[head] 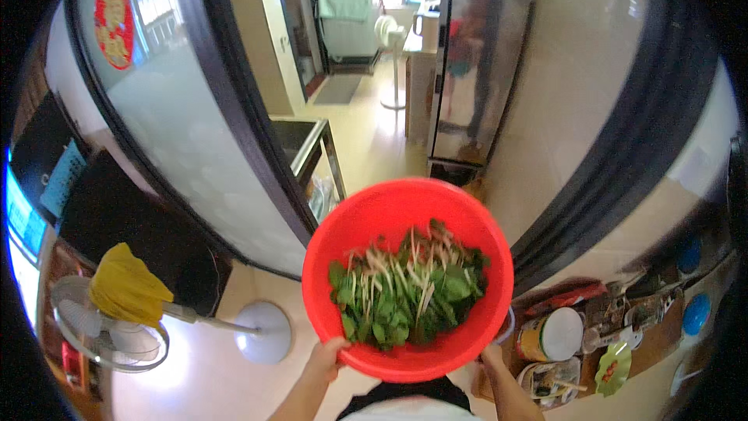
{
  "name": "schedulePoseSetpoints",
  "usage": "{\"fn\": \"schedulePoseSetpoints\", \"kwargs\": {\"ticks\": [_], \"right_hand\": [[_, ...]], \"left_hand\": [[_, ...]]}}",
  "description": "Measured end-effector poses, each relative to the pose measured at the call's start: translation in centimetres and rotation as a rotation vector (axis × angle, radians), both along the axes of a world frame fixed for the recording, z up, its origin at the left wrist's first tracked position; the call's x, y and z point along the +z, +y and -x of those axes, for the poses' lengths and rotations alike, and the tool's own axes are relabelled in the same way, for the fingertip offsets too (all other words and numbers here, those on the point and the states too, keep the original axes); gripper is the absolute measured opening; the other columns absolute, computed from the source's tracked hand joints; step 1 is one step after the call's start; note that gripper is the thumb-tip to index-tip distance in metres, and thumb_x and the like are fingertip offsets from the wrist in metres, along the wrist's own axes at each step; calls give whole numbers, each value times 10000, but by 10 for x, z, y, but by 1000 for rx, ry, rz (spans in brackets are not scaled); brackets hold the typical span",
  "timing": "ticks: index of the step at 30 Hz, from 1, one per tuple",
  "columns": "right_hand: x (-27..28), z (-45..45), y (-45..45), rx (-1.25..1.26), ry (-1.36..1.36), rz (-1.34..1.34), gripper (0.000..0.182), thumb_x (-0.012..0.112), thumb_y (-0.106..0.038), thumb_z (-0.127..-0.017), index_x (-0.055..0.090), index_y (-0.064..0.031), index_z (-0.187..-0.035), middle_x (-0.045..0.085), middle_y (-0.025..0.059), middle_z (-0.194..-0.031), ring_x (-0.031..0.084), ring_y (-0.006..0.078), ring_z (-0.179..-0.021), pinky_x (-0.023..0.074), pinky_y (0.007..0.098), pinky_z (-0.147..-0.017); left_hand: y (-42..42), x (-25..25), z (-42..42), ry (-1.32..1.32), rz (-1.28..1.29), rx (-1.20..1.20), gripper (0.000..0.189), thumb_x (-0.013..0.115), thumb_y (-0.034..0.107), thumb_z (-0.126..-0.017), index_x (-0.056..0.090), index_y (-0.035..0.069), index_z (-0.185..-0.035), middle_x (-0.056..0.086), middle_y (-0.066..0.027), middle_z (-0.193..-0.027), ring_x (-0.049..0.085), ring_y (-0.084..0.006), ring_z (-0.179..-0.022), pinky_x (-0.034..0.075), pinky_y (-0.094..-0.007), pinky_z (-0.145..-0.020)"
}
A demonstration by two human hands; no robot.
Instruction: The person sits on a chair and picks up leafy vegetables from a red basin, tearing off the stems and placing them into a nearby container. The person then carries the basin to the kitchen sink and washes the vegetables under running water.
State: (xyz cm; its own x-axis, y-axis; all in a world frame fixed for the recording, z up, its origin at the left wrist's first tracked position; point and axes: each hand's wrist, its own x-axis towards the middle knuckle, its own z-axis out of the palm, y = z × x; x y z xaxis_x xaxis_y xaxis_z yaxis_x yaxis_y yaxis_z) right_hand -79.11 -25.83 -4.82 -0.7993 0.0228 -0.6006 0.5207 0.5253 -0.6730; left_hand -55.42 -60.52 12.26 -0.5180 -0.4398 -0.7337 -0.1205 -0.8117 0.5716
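A round red plastic basin (409, 193) is held out before my body, at the doorway. Leafy green vegetables with pale stems (415, 292) lie in it. My left hand (328, 358) grips its rim at the lower left, the thumb over the edge. My right hand (491, 356) is at the rim on the lower right, its fingers mostly hidden under the basin.
A pedestal fan (111, 327) draped with a yellow cloth (130, 286) stands left. A low table (648, 356) with containers is at right. Beyond the sliding door (216, 123) are a metal-framed stand (310, 146), a refrigerator (476, 76) and another fan (394, 64).
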Motion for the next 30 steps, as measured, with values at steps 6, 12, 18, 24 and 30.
{"fn": "schedulePoseSetpoints", "kwargs": {"ticks": [6,12,18,24,30], "right_hand": [[28,107,-149,246,-137,94,285,605,-274,-728,551,-29,-594,546,92,-537,491,183,-405,354,325,-379],[39,105,-155,324,-240,102,284,585,-269,-734,544,-26,-593,540,90,-532,481,180,-399,343,323,-375],[52,76,-149,376,-286,128,283,566,-264,-741,537,-24,-593,533,89,-526,471,178,-392,333,322,-372],[66,100,-135,339,-289,129,284,546,-259,-747,530,-22,-592,527,88,-521,460,175,-386,322,320,-368],[66,141,-107,281,-357,134,285,527,-254,-753,523,-20,-591,520,87,-515,450,173,-379,312,319,-365]], "left_hand": [[-30,5,91,-33,-34,102,191,574,50,-721,536,68,-907,585,-45,-801,587,-172,-627,475,-293,-471],[8,36,67,-39,-4,186,251,553,61,-717,541,33,-966,595,-70,-849,597,-192,-729,498,-324,-602],[39,64,55,-37,108,319,297,561,59,-699,539,26,-993,598,-70,-877,602,-218,-790,511,-342,-675],[58,54,60,-31,83,281,278,552,39,-710,532,14,-987,590,-88,-864,601,-225,-739,499,-316,-638],[69,19,61,-18,69,387,328,548,11,-709,512,11,-1035,566,-97,-949,592,-240,-837,506,-369,-689]]}}
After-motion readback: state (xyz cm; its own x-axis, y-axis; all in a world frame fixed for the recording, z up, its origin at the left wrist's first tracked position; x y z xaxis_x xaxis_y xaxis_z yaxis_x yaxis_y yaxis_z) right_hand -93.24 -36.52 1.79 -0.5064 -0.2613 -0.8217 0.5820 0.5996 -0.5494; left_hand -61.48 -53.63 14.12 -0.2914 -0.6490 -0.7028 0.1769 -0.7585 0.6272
